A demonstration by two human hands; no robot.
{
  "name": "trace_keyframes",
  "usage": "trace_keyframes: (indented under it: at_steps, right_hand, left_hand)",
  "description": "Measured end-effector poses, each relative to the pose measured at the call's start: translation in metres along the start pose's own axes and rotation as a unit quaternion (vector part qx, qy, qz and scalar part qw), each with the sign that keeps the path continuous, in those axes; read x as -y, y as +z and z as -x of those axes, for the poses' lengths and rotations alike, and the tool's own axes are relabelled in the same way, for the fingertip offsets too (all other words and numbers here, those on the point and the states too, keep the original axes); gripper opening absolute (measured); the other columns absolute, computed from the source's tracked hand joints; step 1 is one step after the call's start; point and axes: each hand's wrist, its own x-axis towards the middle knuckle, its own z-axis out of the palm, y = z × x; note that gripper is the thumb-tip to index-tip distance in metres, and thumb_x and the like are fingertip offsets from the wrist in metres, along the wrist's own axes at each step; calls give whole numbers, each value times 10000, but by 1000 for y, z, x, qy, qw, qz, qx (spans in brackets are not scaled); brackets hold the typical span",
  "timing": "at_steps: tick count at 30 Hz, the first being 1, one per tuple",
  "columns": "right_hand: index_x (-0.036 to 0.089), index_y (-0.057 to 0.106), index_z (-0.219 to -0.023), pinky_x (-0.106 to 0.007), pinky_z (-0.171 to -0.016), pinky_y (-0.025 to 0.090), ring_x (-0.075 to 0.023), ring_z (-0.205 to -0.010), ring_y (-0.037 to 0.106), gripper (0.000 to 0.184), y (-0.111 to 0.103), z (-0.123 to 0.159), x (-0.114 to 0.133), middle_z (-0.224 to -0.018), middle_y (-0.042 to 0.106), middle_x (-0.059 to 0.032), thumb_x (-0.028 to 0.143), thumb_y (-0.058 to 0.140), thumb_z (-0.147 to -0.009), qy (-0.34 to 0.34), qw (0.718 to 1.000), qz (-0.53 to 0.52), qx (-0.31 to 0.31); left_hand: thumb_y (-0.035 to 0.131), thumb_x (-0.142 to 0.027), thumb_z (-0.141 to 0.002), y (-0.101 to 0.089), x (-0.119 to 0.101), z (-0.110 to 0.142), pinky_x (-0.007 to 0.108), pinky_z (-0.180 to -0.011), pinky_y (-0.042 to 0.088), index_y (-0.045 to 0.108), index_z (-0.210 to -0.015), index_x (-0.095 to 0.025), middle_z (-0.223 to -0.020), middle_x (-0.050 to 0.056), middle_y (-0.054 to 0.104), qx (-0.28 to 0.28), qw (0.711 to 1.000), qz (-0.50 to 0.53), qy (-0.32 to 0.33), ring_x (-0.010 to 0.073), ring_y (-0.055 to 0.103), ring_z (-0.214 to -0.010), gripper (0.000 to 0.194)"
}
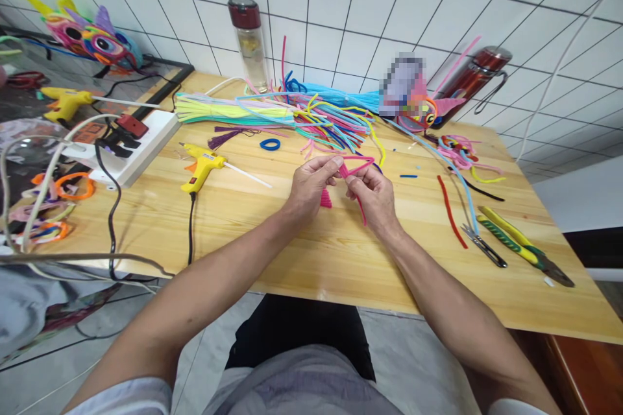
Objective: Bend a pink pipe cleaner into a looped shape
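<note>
Pink fuzzy stem [360, 157], bent into an angular loop above the counter [272, 240] and pinched by the fingers of the left hand [310, 185] and right hand [376, 196]. Slackened grip could let the loop spring open; overbending might kink its core (presumably wire). Ribbed pink folds [326, 198] show below the left hand.

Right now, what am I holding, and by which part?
A pink pipe-cleaner piece: your left hand pinches its upper part, your right hand its bent strand.
</note>
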Motion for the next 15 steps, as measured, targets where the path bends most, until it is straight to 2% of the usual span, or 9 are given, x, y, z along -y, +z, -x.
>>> trace_keyframes:
  at_steps: [6,11,15]
  right_hand:
    - [240,675,-768,-279,-569,451,-131,-558,542,201,-1,-1,-2,-615,626,42,418,766,-746,-6,1000,2,-23]
    - [249,655,-761,-280,-559,456,-130,-551,524,198,0,-2,-3,-608,611,51,415,760,-741,-10,1000,1,-25]
    - [250,650,-761,-282,-562,458,-131,-549,520,196,-1,-1,-3,-601,604,54,412,760,-747,-10,1000,4,-22]
  left_hand:
    - [982,-387,-794,4,-4,1,204,-644,496,790,-853,-164,-772,11,744,22,999,19,-24,93,647,-681,300]
    - [879,-548,-917,7,-11,2,226,-616,490,748,-906,-159,-819,36,760,19,998,37,-54,105,669,-658,411]
    - [940,-532,-845,5,-9,1,215,-608,484,753,-905,-168,-779,15,737,18,999,31,-25,101,661,-660,414]
